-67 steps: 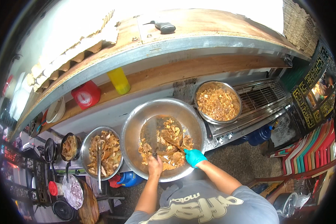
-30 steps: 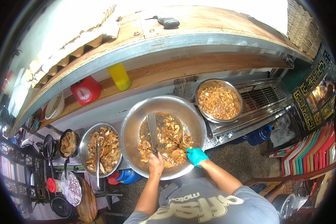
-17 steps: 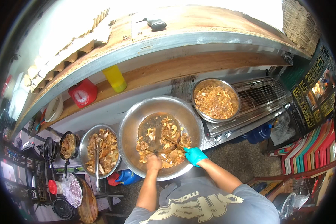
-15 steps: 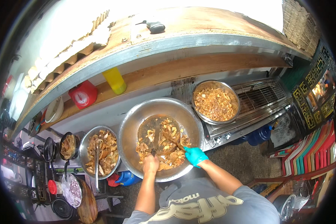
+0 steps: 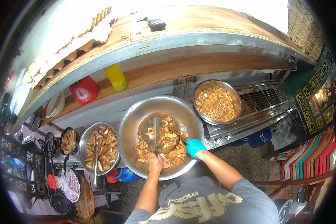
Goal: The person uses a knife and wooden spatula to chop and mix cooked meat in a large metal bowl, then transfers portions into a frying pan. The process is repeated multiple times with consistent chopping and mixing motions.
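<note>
A wide steel basin sits before me, with browned chopped pieces of what looks like cooked meat or skin around a dark, wet-looking bottom. My bare left hand is closed around the handle of a knife; its straight metal blade points away from me over the basin. Covered by a teal glove, my right hand grips a brown strip of meat at the basin's right side. The strip's far end reaches toward the middle, above the chopped pieces.
At left, a steel bowl holds larger browned pieces and tongs. A bowl of chopped pieces stands at right beside a wire grill rack. A red scale and yellow container occupy the shelf behind.
The knife has turned and its blade now shows broadly, pointing away from me. My right hand and the meat strip have shifted slightly; the strip's far end has swung a little.
</note>
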`<state>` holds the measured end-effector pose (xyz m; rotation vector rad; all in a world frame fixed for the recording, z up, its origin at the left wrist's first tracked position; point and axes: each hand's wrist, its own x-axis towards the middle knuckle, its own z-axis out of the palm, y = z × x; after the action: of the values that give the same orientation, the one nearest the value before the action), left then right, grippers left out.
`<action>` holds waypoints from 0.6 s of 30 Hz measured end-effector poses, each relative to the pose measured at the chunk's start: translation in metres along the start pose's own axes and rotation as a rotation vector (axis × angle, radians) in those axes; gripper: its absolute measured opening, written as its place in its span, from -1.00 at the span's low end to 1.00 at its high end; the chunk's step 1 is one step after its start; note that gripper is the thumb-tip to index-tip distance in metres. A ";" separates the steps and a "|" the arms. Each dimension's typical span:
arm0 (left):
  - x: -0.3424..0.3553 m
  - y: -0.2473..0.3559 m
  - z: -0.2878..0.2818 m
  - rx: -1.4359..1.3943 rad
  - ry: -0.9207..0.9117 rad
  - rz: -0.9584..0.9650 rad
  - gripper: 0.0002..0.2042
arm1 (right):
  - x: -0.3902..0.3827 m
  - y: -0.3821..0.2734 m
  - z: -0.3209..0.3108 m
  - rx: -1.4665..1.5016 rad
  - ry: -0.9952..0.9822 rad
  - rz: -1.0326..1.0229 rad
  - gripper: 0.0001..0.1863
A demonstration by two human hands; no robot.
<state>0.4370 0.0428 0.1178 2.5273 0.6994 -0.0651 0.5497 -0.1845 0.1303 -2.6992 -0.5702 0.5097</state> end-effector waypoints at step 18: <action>0.007 -0.009 0.004 -0.154 -0.035 -0.095 -0.66 | 0.020 -0.023 -0.011 -0.146 -0.028 0.016 -0.73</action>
<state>0.4389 0.0510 0.1091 2.3404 0.7797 -0.0850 0.5639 -0.1590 0.1436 -2.8408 -0.6159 0.5304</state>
